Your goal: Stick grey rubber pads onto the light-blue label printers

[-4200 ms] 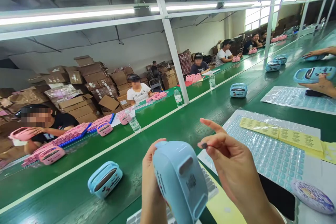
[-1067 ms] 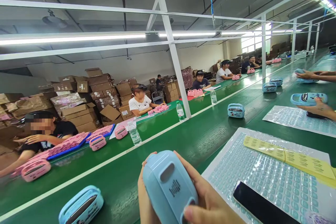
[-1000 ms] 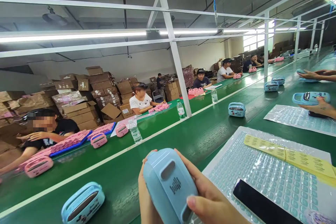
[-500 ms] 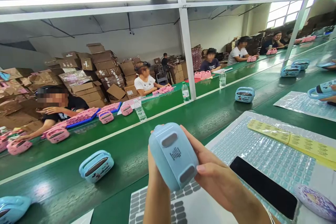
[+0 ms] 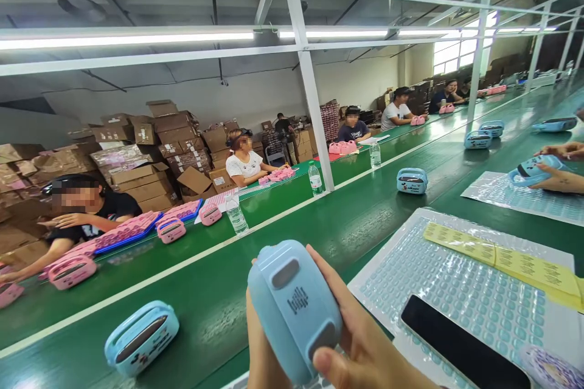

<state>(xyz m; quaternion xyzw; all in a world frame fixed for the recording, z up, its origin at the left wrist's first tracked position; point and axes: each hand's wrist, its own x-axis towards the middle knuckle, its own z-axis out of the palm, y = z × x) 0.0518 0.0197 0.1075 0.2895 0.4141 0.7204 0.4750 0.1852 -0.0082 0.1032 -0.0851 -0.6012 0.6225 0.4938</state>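
Observation:
Between my two hands is a light blue speaker-shaped plastic unit (image 5: 292, 316), tilted so its underside faces me. That underside carries a dark grille pattern and two grey oval pads, an upper pad (image 5: 285, 273) and a lower pad (image 5: 323, 340). My left hand (image 5: 262, 346) wraps the unit's left side, its fingers mostly hidden behind it. My right hand (image 5: 365, 340) grips the right side, with the thumb pressed at the lower pad's edge. A similar blue unit with a handle (image 5: 142, 338) stands on the green belt to the left.
Right of my hands lie a sheet of clear oval stickers (image 5: 474, 292), yellow label strips (image 5: 502, 258) and a black phone (image 5: 460, 340). Another blue unit (image 5: 411, 181) stands farther along the belt. A co-worker's hands (image 5: 554, 173) hold one at right. Across sit people with pink units (image 5: 73, 271).
My right thumb has moved down onto the edge of the lower grey pad. The view has shifted, and the held unit appears lower. The blue unit at the far lower left has left the view.

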